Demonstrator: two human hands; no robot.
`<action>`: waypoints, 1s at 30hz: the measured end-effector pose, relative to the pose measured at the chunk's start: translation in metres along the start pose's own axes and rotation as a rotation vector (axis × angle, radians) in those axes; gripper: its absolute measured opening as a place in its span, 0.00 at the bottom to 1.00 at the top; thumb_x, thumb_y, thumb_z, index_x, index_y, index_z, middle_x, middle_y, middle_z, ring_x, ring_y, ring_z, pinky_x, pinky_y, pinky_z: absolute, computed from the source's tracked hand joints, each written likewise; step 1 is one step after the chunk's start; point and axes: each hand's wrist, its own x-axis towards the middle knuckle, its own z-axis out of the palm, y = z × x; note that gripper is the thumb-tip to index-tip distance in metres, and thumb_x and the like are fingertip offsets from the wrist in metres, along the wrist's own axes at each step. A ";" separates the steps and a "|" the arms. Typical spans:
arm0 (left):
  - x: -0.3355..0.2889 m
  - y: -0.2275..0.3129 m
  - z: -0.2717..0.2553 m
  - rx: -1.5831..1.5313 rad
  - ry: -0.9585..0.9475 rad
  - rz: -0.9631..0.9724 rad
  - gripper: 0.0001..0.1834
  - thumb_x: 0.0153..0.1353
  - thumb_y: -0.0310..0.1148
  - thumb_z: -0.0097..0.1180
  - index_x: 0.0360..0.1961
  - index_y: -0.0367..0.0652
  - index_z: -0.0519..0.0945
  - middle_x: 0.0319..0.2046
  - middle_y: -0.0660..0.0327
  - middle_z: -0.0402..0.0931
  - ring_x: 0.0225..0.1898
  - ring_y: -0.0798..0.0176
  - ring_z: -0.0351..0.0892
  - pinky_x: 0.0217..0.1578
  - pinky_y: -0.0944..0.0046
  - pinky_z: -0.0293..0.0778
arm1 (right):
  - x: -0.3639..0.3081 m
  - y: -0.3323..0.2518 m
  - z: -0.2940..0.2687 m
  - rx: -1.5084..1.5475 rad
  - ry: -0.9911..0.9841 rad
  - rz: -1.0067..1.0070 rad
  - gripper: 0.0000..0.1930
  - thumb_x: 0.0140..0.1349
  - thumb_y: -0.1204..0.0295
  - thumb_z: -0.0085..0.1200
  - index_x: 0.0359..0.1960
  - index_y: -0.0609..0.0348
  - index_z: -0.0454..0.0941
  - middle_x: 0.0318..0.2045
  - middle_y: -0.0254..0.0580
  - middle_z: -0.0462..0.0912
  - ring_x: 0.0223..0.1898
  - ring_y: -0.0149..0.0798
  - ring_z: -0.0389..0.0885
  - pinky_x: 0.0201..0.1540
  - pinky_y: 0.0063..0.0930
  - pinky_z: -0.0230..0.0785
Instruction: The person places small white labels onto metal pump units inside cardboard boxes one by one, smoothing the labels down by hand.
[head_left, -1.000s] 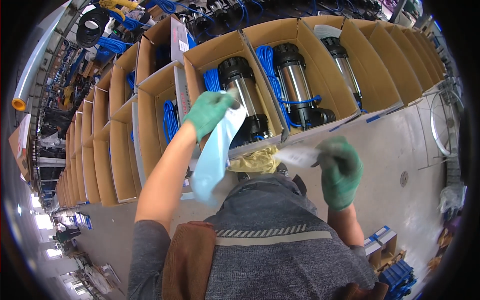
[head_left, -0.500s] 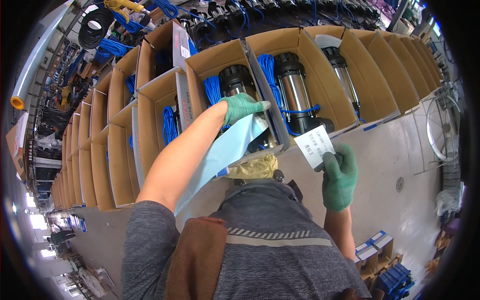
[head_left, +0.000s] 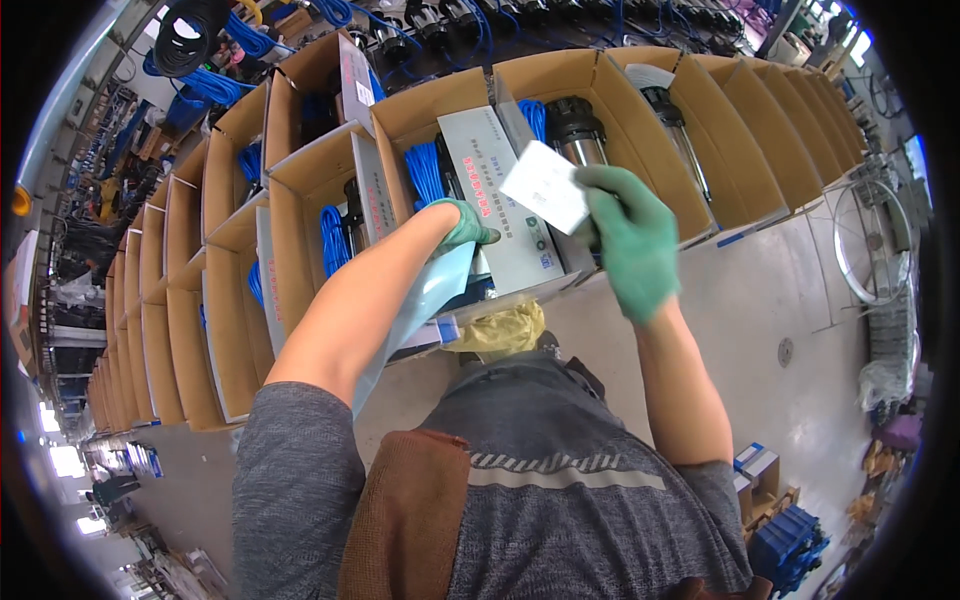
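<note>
My right hand [head_left: 632,240], in a green glove, pinches a small white printed card [head_left: 545,187] above the front of an open carton. My left hand [head_left: 462,226], gloved the same way, is closed on a light blue sheet [head_left: 428,295] that hangs beneath my forearm. Its thumb lies against a grey-white carton flap [head_left: 515,225] with red print. That flap leans over the carton in front of me and hides most of what is inside. A blue cable coil [head_left: 425,172] shows beside it. In the carton to the right stands a steel-and-black pump [head_left: 578,128], partly covered by the card.
Open cartons [head_left: 740,150] run in a row to the right, and more [head_left: 180,340] curve away left. Several pumps with blue cables line the back. A yellow plastic bag [head_left: 500,328] lies by my feet. Blue crates [head_left: 787,548] sit at the lower right.
My right hand has carried the card up and left, over the cartons. The flap has swung down over the pump in front of me. My left hand has shifted slightly lower, still with the sheet.
</note>
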 end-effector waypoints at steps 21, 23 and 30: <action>0.061 -0.006 0.013 0.424 0.129 0.260 0.40 0.72 0.64 0.43 0.78 0.56 0.65 0.78 0.58 0.61 0.77 0.49 0.60 0.73 0.54 0.62 | 0.051 0.100 0.064 -0.349 -0.055 0.611 0.20 0.69 0.81 0.52 0.62 0.70 0.79 0.36 0.50 0.89 0.27 0.39 0.87 0.33 0.32 0.80; 0.065 -0.006 0.014 0.458 0.144 0.286 0.39 0.73 0.63 0.42 0.78 0.54 0.65 0.78 0.57 0.61 0.77 0.49 0.60 0.73 0.54 0.62 | 0.048 0.098 0.062 -0.385 -0.069 0.636 0.20 0.69 0.81 0.51 0.63 0.68 0.78 0.35 0.50 0.88 0.28 0.39 0.87 0.32 0.31 0.80; 0.072 -0.001 0.015 0.444 0.138 0.302 0.39 0.72 0.63 0.42 0.77 0.54 0.66 0.77 0.57 0.62 0.76 0.48 0.61 0.72 0.54 0.63 | 0.047 0.104 0.063 -0.391 -0.042 0.714 0.22 0.69 0.81 0.52 0.65 0.64 0.76 0.33 0.48 0.87 0.27 0.40 0.86 0.30 0.34 0.80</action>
